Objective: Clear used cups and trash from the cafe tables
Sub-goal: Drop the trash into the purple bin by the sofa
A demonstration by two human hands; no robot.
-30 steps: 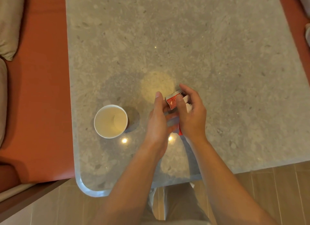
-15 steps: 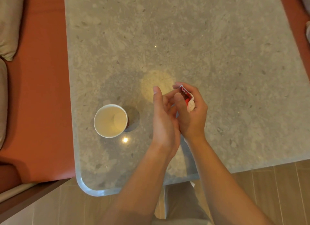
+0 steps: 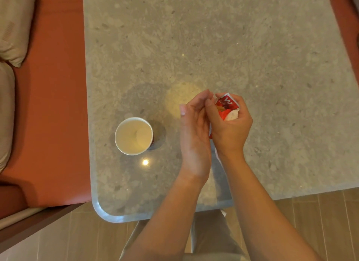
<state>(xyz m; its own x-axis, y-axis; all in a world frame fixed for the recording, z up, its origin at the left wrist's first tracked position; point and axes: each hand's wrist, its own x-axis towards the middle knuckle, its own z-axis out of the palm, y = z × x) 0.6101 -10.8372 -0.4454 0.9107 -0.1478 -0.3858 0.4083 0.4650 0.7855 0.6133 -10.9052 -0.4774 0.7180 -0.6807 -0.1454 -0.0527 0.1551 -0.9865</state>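
Two hands are seen in the head view above the stone table [image 3: 252,46]. A crumpled red wrapper [image 3: 225,104] is clenched in the curled right hand [image 3: 230,130]; the left hand [image 3: 194,132] is held relaxed, loosely spread, just beside it. A paper cup [image 3: 134,136] is set upright to their left.

Warm, even light falls from above on the glossy tabletop [image 3: 252,46], neither dim nor harsh. A small white glare point [image 3: 145,162] sits just beside the paper cup [image 3: 133,136], and a pale yellow pool of reflected light [image 3: 182,99] lies near the hands. The cup throws a soft round shadow [image 3: 158,132] to its right. Focus is fair at the centre, yet the print on the red wrapper [image 3: 226,105] in the right hand [image 3: 231,128] reads as a smear. The wide lens slants the tabletop's side edges, and the forearms [image 3: 262,212] and floor [image 3: 87,237] at the bottom look soft.
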